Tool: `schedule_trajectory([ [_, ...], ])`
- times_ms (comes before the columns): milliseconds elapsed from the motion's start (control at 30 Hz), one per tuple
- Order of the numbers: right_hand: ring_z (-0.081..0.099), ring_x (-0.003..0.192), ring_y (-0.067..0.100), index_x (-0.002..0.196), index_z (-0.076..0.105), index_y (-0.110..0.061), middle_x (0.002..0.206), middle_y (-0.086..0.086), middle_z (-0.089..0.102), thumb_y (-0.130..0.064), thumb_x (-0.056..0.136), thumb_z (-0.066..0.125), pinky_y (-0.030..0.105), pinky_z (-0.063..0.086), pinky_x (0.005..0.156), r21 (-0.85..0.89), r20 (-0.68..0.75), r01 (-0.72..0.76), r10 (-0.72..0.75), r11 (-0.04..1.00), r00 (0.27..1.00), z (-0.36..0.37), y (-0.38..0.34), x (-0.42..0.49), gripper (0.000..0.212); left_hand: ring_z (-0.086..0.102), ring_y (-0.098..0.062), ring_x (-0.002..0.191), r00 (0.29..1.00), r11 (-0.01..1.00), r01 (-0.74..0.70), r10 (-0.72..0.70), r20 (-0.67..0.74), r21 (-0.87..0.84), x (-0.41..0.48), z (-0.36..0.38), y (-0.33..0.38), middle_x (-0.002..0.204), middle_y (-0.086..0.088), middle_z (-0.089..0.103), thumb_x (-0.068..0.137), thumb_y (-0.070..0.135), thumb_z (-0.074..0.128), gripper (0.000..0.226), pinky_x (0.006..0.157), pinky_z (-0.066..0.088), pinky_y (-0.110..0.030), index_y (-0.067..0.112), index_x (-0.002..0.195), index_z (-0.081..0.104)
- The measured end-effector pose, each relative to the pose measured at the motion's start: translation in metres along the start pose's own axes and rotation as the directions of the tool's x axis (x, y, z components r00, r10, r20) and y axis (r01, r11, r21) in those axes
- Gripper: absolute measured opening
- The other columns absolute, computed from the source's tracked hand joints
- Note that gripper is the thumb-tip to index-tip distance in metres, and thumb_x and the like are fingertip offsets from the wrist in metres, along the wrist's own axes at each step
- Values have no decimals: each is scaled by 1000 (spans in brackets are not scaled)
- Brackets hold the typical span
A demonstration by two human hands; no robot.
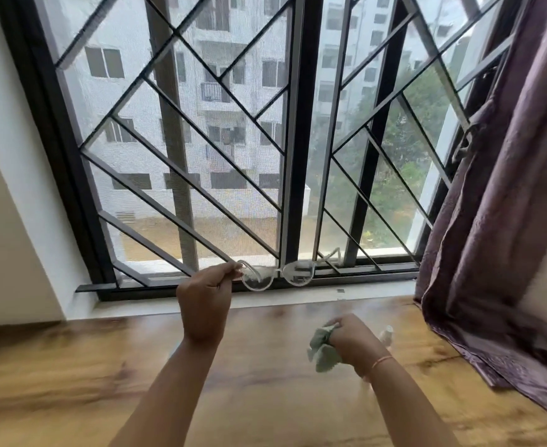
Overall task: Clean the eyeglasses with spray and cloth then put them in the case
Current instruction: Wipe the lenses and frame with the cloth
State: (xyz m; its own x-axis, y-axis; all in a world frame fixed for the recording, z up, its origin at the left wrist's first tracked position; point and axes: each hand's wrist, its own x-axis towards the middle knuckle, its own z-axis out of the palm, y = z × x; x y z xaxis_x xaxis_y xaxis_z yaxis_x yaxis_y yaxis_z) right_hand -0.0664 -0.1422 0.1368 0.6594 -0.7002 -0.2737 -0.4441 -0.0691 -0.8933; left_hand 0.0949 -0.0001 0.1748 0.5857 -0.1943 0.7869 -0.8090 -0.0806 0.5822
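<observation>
My left hand (204,301) pinches the left corner of the clear-framed eyeglasses (277,275) and holds them up in front of the window, lenses facing me, one temple arm sticking out to the right. My right hand (353,338) grips a crumpled pale green cloth (322,348) lower down, above the wooden table (72,382), apart from the glasses. Just beyond my right hand a small white spray bottle (386,334) stands on the table, partly hidden and blurred. No case is visible.
A barred window (233,140) with a dark frame fills the back. A purple curtain (498,221) hangs at the right, its hem lying on the table. A white wall is at the left.
</observation>
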Motion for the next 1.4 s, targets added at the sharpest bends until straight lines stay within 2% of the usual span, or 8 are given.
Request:
schedule_trajectory([
  [200, 64, 83, 36, 81, 55, 17, 96, 32, 59, 18, 76, 54, 32, 58, 64, 682, 252, -151, -37, 715, 967, -6, -9, -21, 5, 59, -8, 80, 998, 999, 40, -41, -45, -22, -1, 5, 0, 67, -8, 72, 62, -7, 72, 17, 67, 34, 6, 4, 75, 75],
  [333, 49, 113, 53, 115, 39, 31, 124, 45, 42, 4, 60, 80, 53, 51, 84, 880, 444, -351, -296, 320, 845, -9, -26, -35, 74, 58, -10, 73, 998, 999, 41, -42, -51, -23, -3, 6, -2, 64, -6, 71, 65, 3, 69, 10, 64, 33, 3, 6, 73, 75],
  [467, 66, 92, 36, 92, 65, 16, 101, 31, 65, 7, 71, 59, 36, 57, 78, 918, 182, -57, -289, 393, 940, 10, -60, -51, 23, 57, -9, 70, 999, 1000, 8, -9, -40, -21, -5, 9, 0, 64, -4, 71, 69, 11, 65, 11, 64, 34, 1, 8, 74, 75],
  [567, 69, 84, 21, 83, 72, 4, 87, 15, 73, 18, 72, 58, 24, 55, 73, 642, -239, 490, -453, 590, 859, 36, -77, -53, 23, 59, -7, 73, 1000, 999, -25, 24, -20, -44, -8, 11, 6, 68, -3, 72, 68, 4, 68, 10, 68, 37, -2, 7, 74, 75],
  [633, 68, 85, 10, 86, 74, -5, 86, 3, 73, 18, 70, 61, 22, 53, 78, 138, -466, 760, -636, 635, 615, 49, -79, -43, 31, 61, -7, 74, 999, 996, -36, 35, -18, -77, -11, 13, 8, 71, -4, 73, 73, 12, 65, 12, 68, 42, -9, 6, 75, 75],
  [700, 67, 84, 10, 87, 75, -10, 85, 1, 73, 13, 69, 66, 25, 53, 79, -306, -457, 793, -812, 526, 362, 55, -75, -27, 30, 61, -9, 74, 999, 994, -38, 35, -32, -101, -11, 13, 11, 72, -5, 72, 75, 16, 63, 16, 67, 45, -14, 4, 76, 74],
  [767, 64, 80, 20, 85, 75, -11, 82, 4, 73, 5, 74, 64, 26, 50, 75, -523, -351, 748, -903, 409, 248, 57, -72, -17, 22, 60, -9, 75, 998, 995, -44, 41, -46, -88, -10, 12, 13, 71, -7, 72, 73, 6, 68, 8, 69, 42, -7, 3, 77, 74],
  [1400, 58, 77, 23, 86, 72, -4, 80, 9, 67, 4, 70, 72, 28, 51, 70, -692, -242, 638, -941, 338, 236, 41, -90, -19, 17, 63, -9, 79, 987, 984, -148, 140, -83, -95, 3, 3, 20, 75, -7, 73, 69, -2, 68, 11, 74, 46, -10, 2, 77, 74],
])
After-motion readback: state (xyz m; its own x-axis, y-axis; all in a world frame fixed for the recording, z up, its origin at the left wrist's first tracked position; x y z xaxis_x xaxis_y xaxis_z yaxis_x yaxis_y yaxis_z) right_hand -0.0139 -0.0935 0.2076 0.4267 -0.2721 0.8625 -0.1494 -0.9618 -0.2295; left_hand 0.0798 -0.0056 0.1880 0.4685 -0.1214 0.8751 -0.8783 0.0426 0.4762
